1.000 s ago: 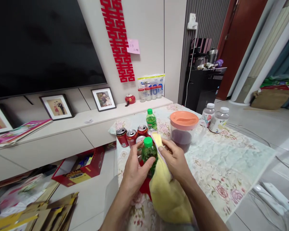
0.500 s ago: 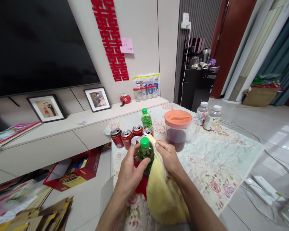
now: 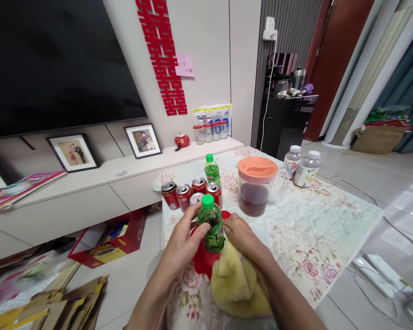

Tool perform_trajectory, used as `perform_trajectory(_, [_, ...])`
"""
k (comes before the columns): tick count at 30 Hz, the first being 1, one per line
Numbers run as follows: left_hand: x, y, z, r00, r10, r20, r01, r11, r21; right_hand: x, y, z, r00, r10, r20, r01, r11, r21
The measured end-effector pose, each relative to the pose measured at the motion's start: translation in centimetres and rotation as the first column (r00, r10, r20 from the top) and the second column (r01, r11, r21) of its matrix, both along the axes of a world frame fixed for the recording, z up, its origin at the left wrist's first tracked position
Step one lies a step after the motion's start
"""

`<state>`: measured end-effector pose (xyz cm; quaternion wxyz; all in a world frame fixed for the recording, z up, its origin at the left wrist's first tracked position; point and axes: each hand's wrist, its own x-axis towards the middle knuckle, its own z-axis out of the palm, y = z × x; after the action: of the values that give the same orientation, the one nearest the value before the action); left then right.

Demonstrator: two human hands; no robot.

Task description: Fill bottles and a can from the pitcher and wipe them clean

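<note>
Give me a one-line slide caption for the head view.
Left hand grips a green-capped bottle while right hand presses a yellow cloth beside it.

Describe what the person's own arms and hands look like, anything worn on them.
Both forearms come up from the bottom edge and are bare, with no sleeve in view. The left hand and the right hand wear no gloves, and no watch, bracelet or ring can be seen on the parts that show. The fingernails look short and unpainted. No markings show on either arm.
</note>
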<state>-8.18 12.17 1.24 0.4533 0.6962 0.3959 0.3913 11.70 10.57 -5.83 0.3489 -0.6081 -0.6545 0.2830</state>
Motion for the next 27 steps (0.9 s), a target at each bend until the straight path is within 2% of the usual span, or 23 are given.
perform_trajectory(5, [0.4,-0.5,0.3,0.983,0.161,-0.084,-0.141,0.969,0.201,-1.3,0.1,-0.4,0.995,-0.045,0.093,0.046,0.999,-0.003])
perform_trajectory(9, [1.7,-1.0,0.2,0.957,0.255,-0.135,-0.214,0.942,0.257,-1.4,-0.1,0.6,0.996,-0.086,0.012,0.085,0.993,0.076])
perform_trajectory(12, [1.8,-0.9,0.1,0.96,0.24,-0.145,-0.191,0.937,0.291,-0.9,-0.8,2.8,0.987,-0.099,-0.123,0.119,0.977,0.175])
perform_trajectory(15, [1.3,-0.7,-0.1,0.974,0.202,-0.101,-0.177,0.961,0.214,-0.8,-1.6,5.9,0.964,-0.101,-0.246,0.167,0.95,0.264])
perform_trajectory(18, [0.9,-0.8,0.1,0.982,0.174,-0.072,-0.162,0.976,0.147,-1.5,-1.9,8.4,0.954,-0.077,-0.291,0.176,0.927,0.331])
perform_trajectory(20, [0.8,-1.0,0.3,0.983,0.162,-0.084,-0.149,0.978,0.144,-2.1,-1.5,9.2,0.958,-0.058,-0.279,0.159,0.921,0.355])
perform_trajectory(23, [0.7,-1.2,0.6,0.988,0.136,-0.073,-0.127,0.984,0.121,-2.2,-0.4,8.5,0.969,-0.056,-0.242,0.137,0.934,0.33])
perform_trajectory(27, [0.5,-1.2,0.8,0.997,0.078,-0.019,-0.077,0.995,0.059,-1.3,1.0,5.5,0.987,-0.061,-0.15,0.095,0.968,0.231])
